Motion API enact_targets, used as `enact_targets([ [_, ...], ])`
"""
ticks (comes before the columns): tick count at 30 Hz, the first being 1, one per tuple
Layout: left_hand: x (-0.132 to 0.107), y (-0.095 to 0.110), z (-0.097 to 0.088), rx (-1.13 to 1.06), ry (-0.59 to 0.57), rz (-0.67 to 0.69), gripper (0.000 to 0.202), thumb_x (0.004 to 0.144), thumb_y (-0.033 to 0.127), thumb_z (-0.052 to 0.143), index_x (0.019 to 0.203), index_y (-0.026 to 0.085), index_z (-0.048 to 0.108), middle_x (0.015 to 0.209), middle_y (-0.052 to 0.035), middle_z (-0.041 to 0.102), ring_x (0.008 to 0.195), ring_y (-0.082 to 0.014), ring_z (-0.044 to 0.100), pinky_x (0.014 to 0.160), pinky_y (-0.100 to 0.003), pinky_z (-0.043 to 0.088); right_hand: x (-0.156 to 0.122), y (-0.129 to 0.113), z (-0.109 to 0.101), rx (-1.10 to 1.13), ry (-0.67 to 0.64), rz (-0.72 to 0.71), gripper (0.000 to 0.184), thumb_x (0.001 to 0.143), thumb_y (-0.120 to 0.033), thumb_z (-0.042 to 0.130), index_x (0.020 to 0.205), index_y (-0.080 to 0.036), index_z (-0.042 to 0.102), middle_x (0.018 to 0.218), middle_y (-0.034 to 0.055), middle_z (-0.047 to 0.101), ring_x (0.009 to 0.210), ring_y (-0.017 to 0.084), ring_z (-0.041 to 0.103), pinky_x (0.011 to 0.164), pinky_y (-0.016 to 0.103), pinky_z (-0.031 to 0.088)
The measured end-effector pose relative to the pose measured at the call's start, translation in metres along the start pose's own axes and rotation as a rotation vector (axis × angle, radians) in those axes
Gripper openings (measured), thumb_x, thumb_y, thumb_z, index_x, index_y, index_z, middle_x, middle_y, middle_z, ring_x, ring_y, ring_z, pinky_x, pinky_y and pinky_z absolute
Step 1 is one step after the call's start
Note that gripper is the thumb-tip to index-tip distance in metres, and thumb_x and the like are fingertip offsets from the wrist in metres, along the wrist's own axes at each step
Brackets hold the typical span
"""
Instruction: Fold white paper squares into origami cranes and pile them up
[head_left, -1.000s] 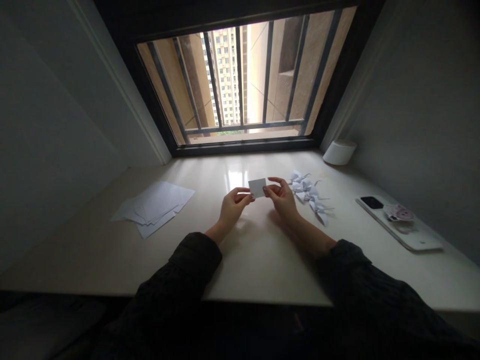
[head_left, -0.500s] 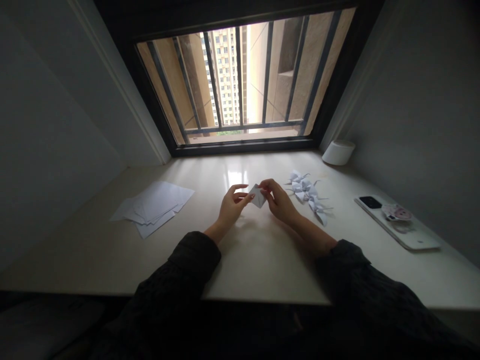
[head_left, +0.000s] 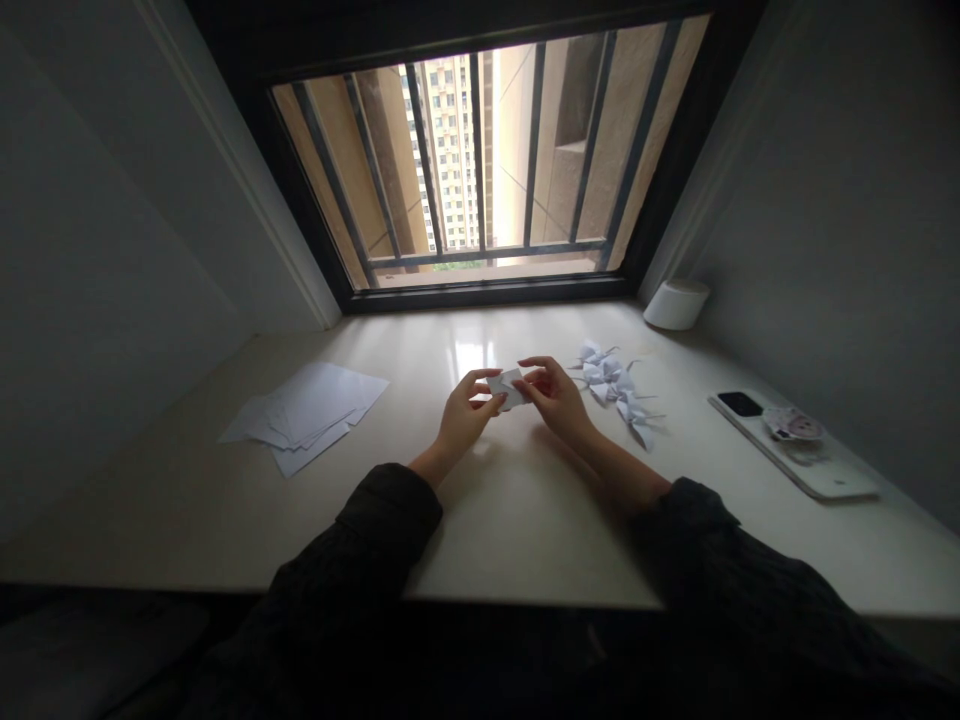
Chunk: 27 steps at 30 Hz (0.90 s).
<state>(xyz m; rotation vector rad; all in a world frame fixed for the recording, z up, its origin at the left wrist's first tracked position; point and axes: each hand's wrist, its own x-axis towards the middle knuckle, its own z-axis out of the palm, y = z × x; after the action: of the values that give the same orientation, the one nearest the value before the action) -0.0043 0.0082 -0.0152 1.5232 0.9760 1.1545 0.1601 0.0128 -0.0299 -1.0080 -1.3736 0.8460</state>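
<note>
Head view: we pinch a small folded paper [head_left: 507, 385] between the fingertips of our left hand [head_left: 465, 418] and right hand [head_left: 560, 402], just above the table [head_left: 525, 520], with several finished cranes [head_left: 619, 393] just to its right and a stack of flat sheets [head_left: 304, 415], not yet folded, well to its left.

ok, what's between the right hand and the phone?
Head view: white folded paper cranes lie on the table between the right hand, pinching a small paper piece, and the phone, nearer the hand.
</note>
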Motion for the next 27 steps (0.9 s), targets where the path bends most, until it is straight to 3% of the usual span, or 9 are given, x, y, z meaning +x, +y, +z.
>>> enact_targets([
  [4,0.001,0.0,-0.001,-0.028,0.03,-0.009,0.045,0.073,0.033,0.07,0.113,0.02,0.055,0.087,-0.0043,0.066,0.069,-0.0143,0.066,0.065,-0.027,0.055,0.001,-0.001,0.001,0.09,-0.024,0.033,0.037,0.07,-0.046,0.07,0.095,-0.023,0.057,0.067,-0.0018,0.062,0.059,0.015,0.059,0.059,0.031,0.05],
  [9,-0.003,0.007,-0.002,0.059,-0.057,0.102,0.047,0.077,0.035,0.066,0.121,0.023,0.054,0.098,-0.0077,0.067,0.074,-0.0161,0.068,0.068,-0.029,0.055,0.006,-0.001,-0.005,0.074,0.031,-0.005,0.028,0.068,-0.043,0.072,0.079,-0.022,0.057,0.059,-0.0033,0.059,0.055,0.014,0.057,0.057,0.03,0.048],
  [15,-0.003,0.013,-0.008,0.213,-0.151,0.241,0.057,0.063,0.032,0.079,0.118,0.028,0.062,0.118,-0.0085,0.063,0.092,-0.0216,0.066,0.079,-0.036,0.056,0.008,-0.006,-0.008,0.073,0.01,-0.012,0.029,0.067,-0.044,0.073,0.082,-0.023,0.059,0.062,-0.002,0.063,0.057,0.015,0.059,0.056,0.03,0.048],
  [23,0.002,0.007,-0.009,0.129,-0.091,0.154,0.053,0.059,0.031,0.081,0.109,0.024,0.068,0.109,-0.0087,0.068,0.088,-0.0225,0.067,0.078,-0.037,0.056,0.006,-0.011,-0.007,0.131,0.011,0.009,0.027,0.063,-0.042,0.076,0.076,-0.021,0.064,0.063,-0.0001,0.066,0.058,0.016,0.06,0.058,0.031,0.049],
  [27,0.001,0.006,-0.009,0.099,-0.069,0.149,0.044,0.063,0.032,0.078,0.105,0.021,0.07,0.103,-0.0092,0.07,0.084,-0.0224,0.068,0.075,-0.036,0.056,0.006,-0.009,-0.006,0.131,-0.005,0.01,0.026,0.066,-0.042,0.075,0.078,-0.021,0.067,0.068,0.0009,0.068,0.063,0.017,0.062,0.062,0.032,0.05],
])
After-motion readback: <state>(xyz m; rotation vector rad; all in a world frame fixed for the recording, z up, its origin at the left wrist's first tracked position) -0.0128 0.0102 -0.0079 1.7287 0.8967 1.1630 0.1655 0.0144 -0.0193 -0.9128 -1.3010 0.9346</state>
